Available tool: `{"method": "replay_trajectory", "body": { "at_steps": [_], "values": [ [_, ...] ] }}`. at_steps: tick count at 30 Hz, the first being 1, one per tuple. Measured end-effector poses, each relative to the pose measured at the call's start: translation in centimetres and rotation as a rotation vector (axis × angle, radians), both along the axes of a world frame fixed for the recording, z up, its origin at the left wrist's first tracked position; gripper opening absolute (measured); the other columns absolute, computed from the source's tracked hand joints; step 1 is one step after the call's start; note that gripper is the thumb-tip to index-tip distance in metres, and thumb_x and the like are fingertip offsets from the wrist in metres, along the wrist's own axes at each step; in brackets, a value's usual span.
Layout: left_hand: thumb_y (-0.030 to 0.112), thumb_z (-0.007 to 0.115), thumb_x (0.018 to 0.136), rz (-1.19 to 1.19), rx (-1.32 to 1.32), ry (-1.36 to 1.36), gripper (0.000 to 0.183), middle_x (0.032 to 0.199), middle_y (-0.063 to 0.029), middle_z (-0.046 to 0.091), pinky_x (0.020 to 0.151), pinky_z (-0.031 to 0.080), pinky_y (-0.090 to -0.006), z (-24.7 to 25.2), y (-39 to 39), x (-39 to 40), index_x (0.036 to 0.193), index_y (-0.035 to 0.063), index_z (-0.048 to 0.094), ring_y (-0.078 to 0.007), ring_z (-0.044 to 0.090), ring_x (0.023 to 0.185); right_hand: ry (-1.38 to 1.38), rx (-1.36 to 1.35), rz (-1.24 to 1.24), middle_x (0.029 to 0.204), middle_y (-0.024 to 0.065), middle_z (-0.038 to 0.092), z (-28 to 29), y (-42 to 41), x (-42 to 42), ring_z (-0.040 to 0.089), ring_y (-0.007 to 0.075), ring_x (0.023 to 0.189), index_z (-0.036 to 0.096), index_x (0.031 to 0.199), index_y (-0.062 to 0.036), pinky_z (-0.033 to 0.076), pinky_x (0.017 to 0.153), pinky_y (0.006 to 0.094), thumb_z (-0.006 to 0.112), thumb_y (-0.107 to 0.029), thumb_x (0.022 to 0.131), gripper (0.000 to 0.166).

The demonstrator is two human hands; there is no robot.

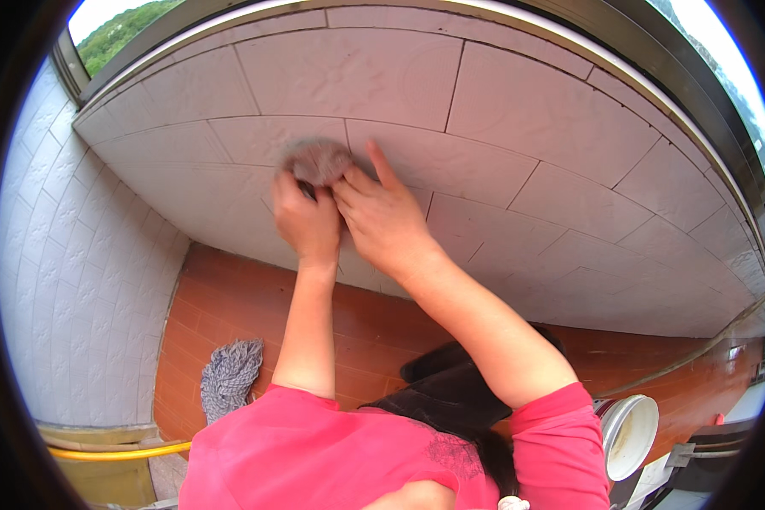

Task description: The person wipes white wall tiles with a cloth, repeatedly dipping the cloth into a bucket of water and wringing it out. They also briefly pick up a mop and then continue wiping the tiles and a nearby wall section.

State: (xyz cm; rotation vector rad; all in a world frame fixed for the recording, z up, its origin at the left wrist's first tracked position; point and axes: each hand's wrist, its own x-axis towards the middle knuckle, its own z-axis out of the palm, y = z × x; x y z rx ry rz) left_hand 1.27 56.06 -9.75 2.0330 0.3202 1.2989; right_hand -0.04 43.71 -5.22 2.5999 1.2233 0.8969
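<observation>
A greyish-pink cloth [322,163], blurred, is bunched against the light tiled wall [395,83] in front of me. My left hand [306,220] grips its lower left side with the fingers curled. A small dark gap shows beneath the cloth by that hand. My right hand [386,220] has its fingertips on the cloth's lower right edge, while one of its fingers points upward, apart from the cloth. The two hands are side by side, nearly touching. The palms are hidden, as is the face of the cloth towards the wall.
A grey string mop head [233,376] lies on the reddish-brown tiled floor [363,331]. Beside my right sleeve is a white bucket [631,437]. A yellow pole or hose [127,451] is low on the left. The window frame [682,70] borders the wall's top; another tiled wall [95,274] meets it.
</observation>
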Motion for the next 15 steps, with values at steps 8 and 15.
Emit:
{"method": "replay_trajectory", "body": {
  "at_steps": [8, 15],
  "values": [
    [0.006, 0.062, 0.079, -0.520, -0.349, 0.067, 0.009, 0.083, -0.0124, 0.059, 0.068, 0.046, -0.0340, -5.8, -6.1, -1.8, 0.083, -0.0015, 0.059, -0.0253, 0.056, 0.073, 0.219, 0.078, -0.263, 0.124, 0.0001, 0.057, -7.0, -8.5, -4.7, 0.042, 0.0180, 0.128, 0.054, 0.128, -0.0096, 0.007, 0.117, 0.0522, 0.060, -0.029, 0.083, 0.049],
    [-0.005, 0.070, 0.074, -0.514, 0.133, -0.827, 0.018, 0.086, -0.0118, 0.061, 0.073, 0.048, -0.0325, 12.9, -12.2, -1.2, 0.090, 0.0009, 0.064, -0.0251, 0.058, 0.082, -0.234, 0.543, -0.330, 0.130, 0.0089, 0.053, 9.4, -12.7, -7.3, 0.041, 0.0311, 0.127, 0.049, 0.137, -0.0149, 0.007, 0.113, 0.0526, 0.058, -0.041, 0.087, 0.057]
  ]
}}
